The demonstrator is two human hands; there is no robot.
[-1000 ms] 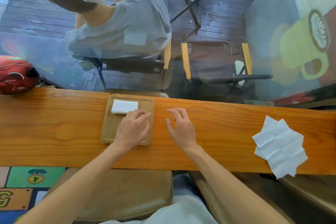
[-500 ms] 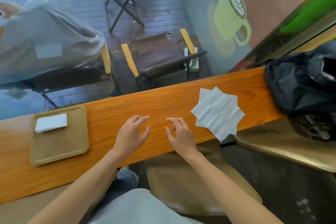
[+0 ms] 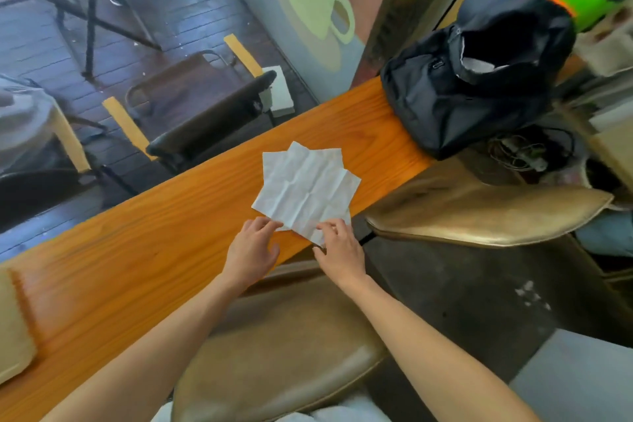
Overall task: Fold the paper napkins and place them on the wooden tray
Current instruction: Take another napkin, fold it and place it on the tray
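A loose pile of unfolded white paper napkins (image 3: pixel 305 185) lies fanned out on the long wooden counter (image 3: pixel 137 250). My left hand (image 3: pixel 251 250) rests on the counter with its fingertips touching the pile's near left corner, fingers apart. My right hand (image 3: pixel 339 247) is at the near right corner, with fingers on top of the paper and the thumb below it at the counter's edge. Only a blurred corner of the wooden tray (image 3: pixel 13 329) shows at the far left edge; the folded napkin on it is out of view.
A black bag (image 3: pixel 472 79) sits on the counter's right end, just beyond the napkins. Cables (image 3: pixel 524 151) lie behind it. Tan padded stools (image 3: pixel 479 212) stand below the counter's near edge. Past the glass are a chair (image 3: pixel 205 113) and a table.
My view swung right, away from the tray. Both hands moved right along the counter from the tray area and now touch the near corners of the napkin pile.
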